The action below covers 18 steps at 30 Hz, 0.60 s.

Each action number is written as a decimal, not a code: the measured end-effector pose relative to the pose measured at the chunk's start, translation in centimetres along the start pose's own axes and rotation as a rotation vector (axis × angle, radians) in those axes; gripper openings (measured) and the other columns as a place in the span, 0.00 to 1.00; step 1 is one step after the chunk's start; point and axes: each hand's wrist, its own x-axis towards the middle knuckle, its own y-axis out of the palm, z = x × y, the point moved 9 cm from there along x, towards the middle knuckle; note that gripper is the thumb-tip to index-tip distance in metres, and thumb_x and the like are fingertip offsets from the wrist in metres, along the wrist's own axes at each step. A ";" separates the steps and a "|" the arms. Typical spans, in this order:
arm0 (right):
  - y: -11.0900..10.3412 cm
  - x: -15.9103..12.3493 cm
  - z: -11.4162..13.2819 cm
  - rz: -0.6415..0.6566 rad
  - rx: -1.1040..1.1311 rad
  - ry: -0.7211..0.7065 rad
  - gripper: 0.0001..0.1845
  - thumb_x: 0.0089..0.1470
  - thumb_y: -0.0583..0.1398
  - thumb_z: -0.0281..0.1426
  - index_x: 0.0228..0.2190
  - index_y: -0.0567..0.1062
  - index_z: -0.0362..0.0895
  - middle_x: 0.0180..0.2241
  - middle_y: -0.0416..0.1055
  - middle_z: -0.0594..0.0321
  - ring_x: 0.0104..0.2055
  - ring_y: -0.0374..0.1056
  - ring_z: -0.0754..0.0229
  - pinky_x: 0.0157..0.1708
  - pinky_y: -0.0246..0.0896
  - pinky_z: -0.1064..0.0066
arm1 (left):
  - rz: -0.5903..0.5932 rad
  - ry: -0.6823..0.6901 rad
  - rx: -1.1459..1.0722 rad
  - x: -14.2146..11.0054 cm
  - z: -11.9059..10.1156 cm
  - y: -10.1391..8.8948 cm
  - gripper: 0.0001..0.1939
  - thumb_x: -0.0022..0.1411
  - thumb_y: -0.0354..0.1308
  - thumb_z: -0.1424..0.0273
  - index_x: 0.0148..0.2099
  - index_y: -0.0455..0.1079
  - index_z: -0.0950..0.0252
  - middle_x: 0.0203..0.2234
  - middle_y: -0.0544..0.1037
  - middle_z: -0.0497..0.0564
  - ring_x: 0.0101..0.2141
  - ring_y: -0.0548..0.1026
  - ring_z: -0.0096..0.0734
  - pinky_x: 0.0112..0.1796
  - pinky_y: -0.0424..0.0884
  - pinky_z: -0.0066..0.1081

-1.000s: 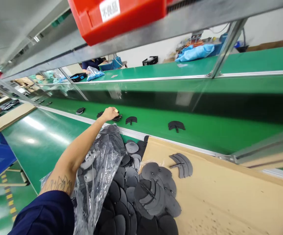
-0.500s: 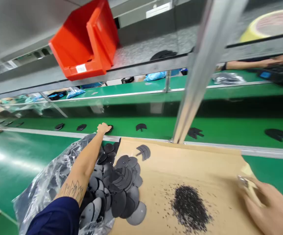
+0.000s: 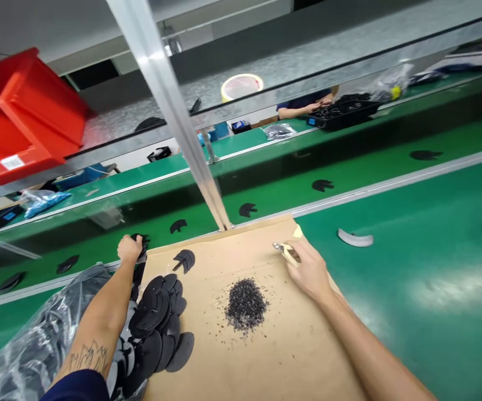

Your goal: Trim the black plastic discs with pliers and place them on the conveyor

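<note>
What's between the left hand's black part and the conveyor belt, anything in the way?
Nothing visible. The left hand grips a black part right at the belt's near rail, and the green belt beyond it is bare there; the nearest black pieces lie apart to the right. The metal post stands further right.

A green table (image 3: pixel 412 267) carries a cardboard sheet (image 3: pixel 266 345), which lies under both hands. On the cardboard, between the left fingers (image 3: pixel 129 245) and the right fingers (image 3: pixel 295 256), sits a heap of black chips (image 3: pixel 246 303). Black discs (image 3: pixel 160 323) are piled below the left fingers, spilling from a clear bag (image 3: pixel 28 345) on the table's left part. One fan-shaped piece (image 3: pixel 185 259) lies just right of the left fingers. A white curved strip (image 3: pixel 355 239) rests on the table right of the right fingers. Beyond the fingers, a green belt (image 3: pixel 291 192) carries black pieces (image 3: pixel 247 209) in a row.
</note>
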 end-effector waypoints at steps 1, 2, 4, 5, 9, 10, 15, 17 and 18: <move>-0.1 -0.1 0.2 -0.004 0.003 -0.006 0.14 0.53 0.55 0.22 0.41 0.73 0.45 0.36 0.76 0.55 0.37 0.71 0.51 0.36 0.66 0.62 | -0.045 -0.008 -0.006 -0.6 -0.6 -1.1 0.18 0.71 0.55 0.63 0.57 0.67 0.68 0.51 0.74 0.58 0.49 0.75 0.41 0.49 0.75 0.45; -0.2 -0.2 0.6 -0.006 0.007 -0.016 0.14 0.54 0.55 0.22 0.41 0.73 0.44 0.36 0.76 0.55 0.37 0.71 0.51 0.36 0.66 0.62 | -0.091 0.002 -0.015 -1.2 -1.4 -2.3 0.17 0.73 0.51 0.64 0.56 0.67 0.69 0.50 0.73 0.60 0.50 0.75 0.44 0.50 0.74 0.46; -0.1 -0.4 1.8 0.008 0.023 -0.051 0.12 0.56 0.55 0.22 0.42 0.73 0.43 0.36 0.75 0.54 0.37 0.69 0.52 0.36 0.64 0.63 | -0.152 0.105 -0.045 -2.7 -4.2 -4.3 0.17 0.74 0.43 0.67 0.53 0.67 0.72 0.48 0.73 0.65 0.51 0.73 0.50 0.51 0.71 0.48; 0.1 -0.5 2.6 0.027 0.036 -0.080 0.11 0.58 0.55 0.23 0.42 0.73 0.43 0.35 0.75 0.55 0.36 0.69 0.53 0.36 0.64 0.64 | -0.160 0.195 -0.063 -3.7 -6.1 -5.0 0.17 0.73 0.42 0.67 0.51 0.68 0.71 0.46 0.73 0.65 0.51 0.72 0.51 0.52 0.70 0.47; 1.1 -1.2 6.4 0.130 0.110 -0.236 0.09 0.60 0.58 0.26 0.42 0.74 0.43 0.36 0.75 0.57 0.36 0.68 0.56 0.37 0.62 0.66 | -0.024 0.663 -0.147 -10.9 -16.9 -4.5 0.11 0.70 0.50 0.63 0.41 0.69 0.63 0.40 0.75 0.55 0.45 0.74 0.41 0.48 0.71 0.35; 1.2 -1.4 7.1 0.146 0.128 -0.269 0.08 0.59 0.58 0.26 0.42 0.74 0.43 0.36 0.75 0.58 0.36 0.67 0.56 0.37 0.62 0.66 | 0.031 0.769 -0.167 -13.1 -19.9 -3.7 0.10 0.69 0.52 0.63 0.40 0.70 0.62 0.39 0.76 0.54 0.43 0.74 0.39 0.47 0.72 0.33; 0.4 -1.3 8.2 0.120 0.176 -0.341 0.11 0.60 0.57 0.26 0.45 0.73 0.43 0.37 0.75 0.55 0.37 0.68 0.53 0.37 0.62 0.63 | 0.169 1.030 -0.235 -20.3 -32.9 0.2 0.09 0.67 0.61 0.62 0.42 0.73 0.62 0.42 0.78 0.54 0.44 0.76 0.35 0.46 0.74 0.32; -0.1 -1.0 7.8 0.079 0.177 -0.343 0.12 0.61 0.56 0.27 0.46 0.72 0.43 0.36 0.74 0.53 0.37 0.68 0.51 0.36 0.61 0.62 | 0.159 1.026 -0.235 -20.8 -35.9 0.9 0.12 0.70 0.58 0.61 0.48 0.72 0.64 0.45 0.77 0.55 0.44 0.76 0.33 0.47 0.75 0.36; -0.2 -0.8 7.6 0.063 0.177 -0.343 0.12 0.61 0.55 0.27 0.46 0.72 0.42 0.36 0.74 0.53 0.37 0.68 0.51 0.36 0.61 0.62 | 0.149 1.015 -0.229 -20.9 -36.7 1.0 0.13 0.71 0.57 0.60 0.49 0.73 0.63 0.46 0.77 0.56 0.44 0.76 0.33 0.47 0.75 0.36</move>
